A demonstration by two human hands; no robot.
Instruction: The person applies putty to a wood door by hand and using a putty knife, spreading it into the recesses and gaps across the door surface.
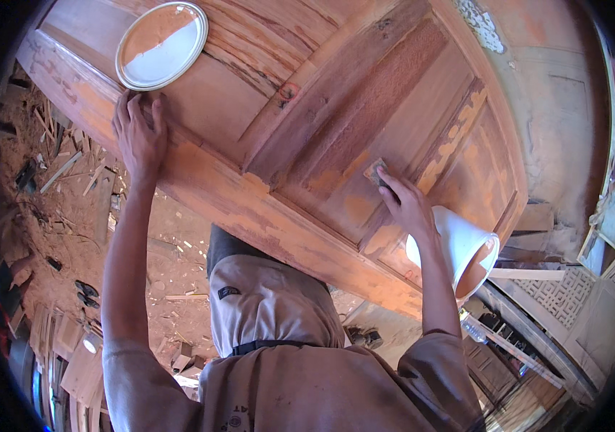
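Wooden panel (217,111) with framed, recessed fields stretches in front of the person, its long near edge running from the upper left down to the lower right, just beyond the trousers (271,302). Its reddish-brown surface carries paler orange patches, densest toward the right end.

The right hand (412,207) has its fingers closed around a small block (374,171), pinched between thumb and fingertips and held at a recessed field in the right half of the panel. The left hand (140,140) lies over the near edge toward the left end, its fingers slightly bent and a little apart, with nothing gripped. Its fingertips come right up to a round lid (167,54), white and partly covered in orange-brown, near the left end; I cannot tell whether they touch it.

Near the panel's near right corner, beside the right forearm, is a white bucket (441,234) with orange-brown matter inside; whether it stands or lies is unclear. Wood scraps (63,173) litter the ground (73,241) beyond the near edge, to the left.
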